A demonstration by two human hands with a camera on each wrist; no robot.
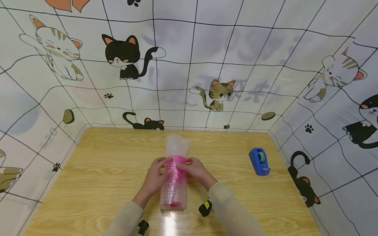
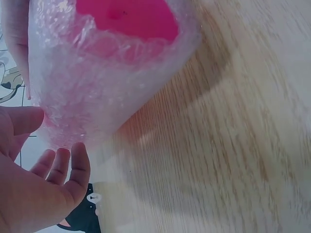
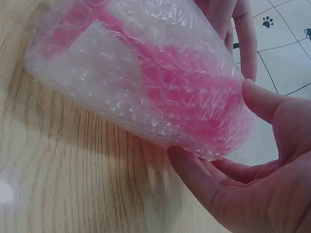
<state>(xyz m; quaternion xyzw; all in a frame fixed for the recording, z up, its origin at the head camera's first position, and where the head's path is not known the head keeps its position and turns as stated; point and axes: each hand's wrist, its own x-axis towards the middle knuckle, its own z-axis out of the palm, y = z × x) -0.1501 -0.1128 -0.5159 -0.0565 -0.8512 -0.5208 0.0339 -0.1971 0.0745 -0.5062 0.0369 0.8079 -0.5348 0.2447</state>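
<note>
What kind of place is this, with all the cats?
Probably a little wrapping corner: there's a wooden table, a pink bubble-wrapped bundle and a blue tape dispenser, with cat-patterned sheets around it.

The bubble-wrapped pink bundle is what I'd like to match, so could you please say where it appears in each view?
Head: the bubble-wrapped pink bundle, lower half, slightly left of centre.
Left wrist: the bundle, upper left, cut off by the top edge.
Right wrist: the bundle, upper part, slanting down to the right.
Shared landmark: the wood-grain tabletop.
</note>
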